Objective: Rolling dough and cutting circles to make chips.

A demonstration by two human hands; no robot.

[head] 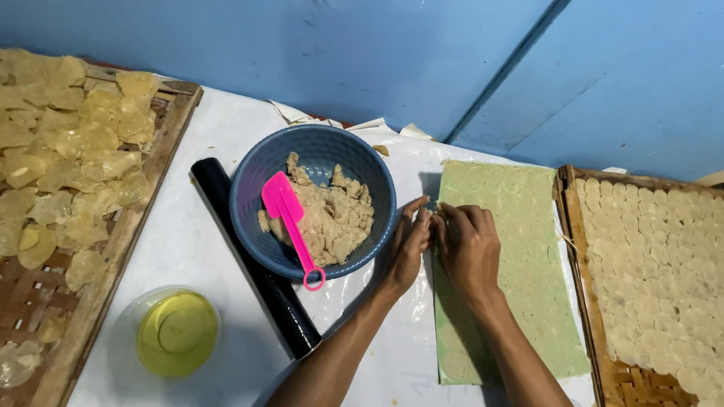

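a thin dough disc (432, 205) is pinched by left hand (407, 245) and right hand (469, 245) at the green sheet's (528, 301) left edge; it could be torn if pulled unevenly.

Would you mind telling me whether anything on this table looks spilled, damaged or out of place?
Nothing looks spilled or broken. The pink spatula rests in the dough inside the blue bowl, its handle over the rim. The black roller lies slanted, partly under the bowl. Both hands, left and right, meet at the green sheet.
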